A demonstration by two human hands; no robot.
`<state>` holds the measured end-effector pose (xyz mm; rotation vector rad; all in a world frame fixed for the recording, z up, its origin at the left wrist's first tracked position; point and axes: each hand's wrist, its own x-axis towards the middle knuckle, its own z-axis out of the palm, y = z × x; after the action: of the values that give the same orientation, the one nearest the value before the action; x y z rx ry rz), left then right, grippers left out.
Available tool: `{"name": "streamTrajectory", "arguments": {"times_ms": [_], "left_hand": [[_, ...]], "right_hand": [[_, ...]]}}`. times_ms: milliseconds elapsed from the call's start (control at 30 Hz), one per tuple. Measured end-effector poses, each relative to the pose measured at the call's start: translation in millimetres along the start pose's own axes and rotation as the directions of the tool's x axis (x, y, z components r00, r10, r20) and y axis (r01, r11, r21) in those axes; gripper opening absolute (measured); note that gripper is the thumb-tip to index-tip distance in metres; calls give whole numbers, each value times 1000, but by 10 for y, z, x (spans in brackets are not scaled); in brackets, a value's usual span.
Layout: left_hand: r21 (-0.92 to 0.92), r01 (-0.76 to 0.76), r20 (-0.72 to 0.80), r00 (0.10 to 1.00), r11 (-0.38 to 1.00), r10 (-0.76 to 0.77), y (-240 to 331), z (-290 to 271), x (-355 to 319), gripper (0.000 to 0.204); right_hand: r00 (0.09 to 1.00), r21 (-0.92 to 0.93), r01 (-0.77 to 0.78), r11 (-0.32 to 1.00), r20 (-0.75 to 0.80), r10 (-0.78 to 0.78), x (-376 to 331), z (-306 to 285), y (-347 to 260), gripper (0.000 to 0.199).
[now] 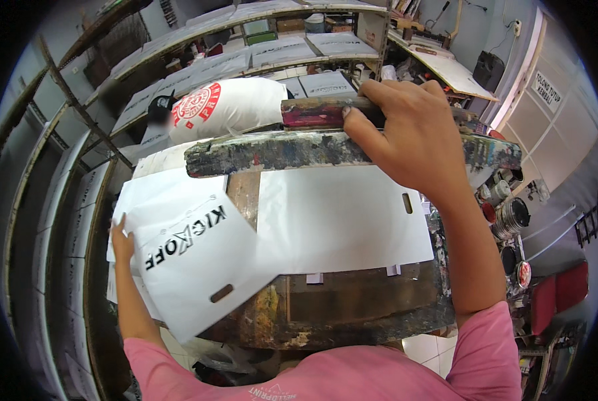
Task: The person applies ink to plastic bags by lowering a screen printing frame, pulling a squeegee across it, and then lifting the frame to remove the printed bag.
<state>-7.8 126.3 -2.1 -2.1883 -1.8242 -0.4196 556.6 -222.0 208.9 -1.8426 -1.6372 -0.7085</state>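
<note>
My right hand (pixel 416 137) is wrapped round the paint-stained wooden handle (pixel 312 113) of a screen-printing frame (pixel 265 152). The frame is tipped up, with its thick, paint-crusted edge towards me. On the bench below it lies a blank white plastic bag (pixel 339 220) with an oval handle slot at its right. At the left, my left hand (pixel 122 239) pinches the edge of another white plastic bag (pixel 205 267). That one carries black printed lettering and lies at a slant over more white bags (pixel 145 190), overlapping the blank bag's left edge.
The worn wooden bench top (pixel 352 301) has small white tabs at the blank bag's near edge. Across the bench is a person in a white shirt (pixel 235 107). Racks with printed bags (pixel 285 52) stand behind and at left. Paint tins (pixel 511 217) and a red chair (pixel 559 297) are at right.
</note>
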Motion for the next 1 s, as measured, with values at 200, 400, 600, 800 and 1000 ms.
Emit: {"name": "streamTrajectory", "arguments": {"times_ms": [200,400,600,800,1000], "left_hand": [[-819,76,277,921,569,275,1988,-984,-793,67],[-209,594,419,772,-777,477,2973,-1205,-2693,100],[-332,811,732,543,-481,412,2954,-571,-3248,100],[-369,830,797,514,-418,317,2971,-235,-3470,102],[-338,843,820,482,-417,308,2949,-207,-3475,105]], "right_hand": [[999,5,-38,999,-7,38,-163,-47,-118,54],[936,-27,37,999,350,-25,-1525,131,-379,84],[691,196,-211,958,722,5,-2451,737,-323,35],[752,225,-149,963,658,-38,-2768,1096,-358,38],[899,178,-21,984,434,-59,-2234,2066,297,43]]}}
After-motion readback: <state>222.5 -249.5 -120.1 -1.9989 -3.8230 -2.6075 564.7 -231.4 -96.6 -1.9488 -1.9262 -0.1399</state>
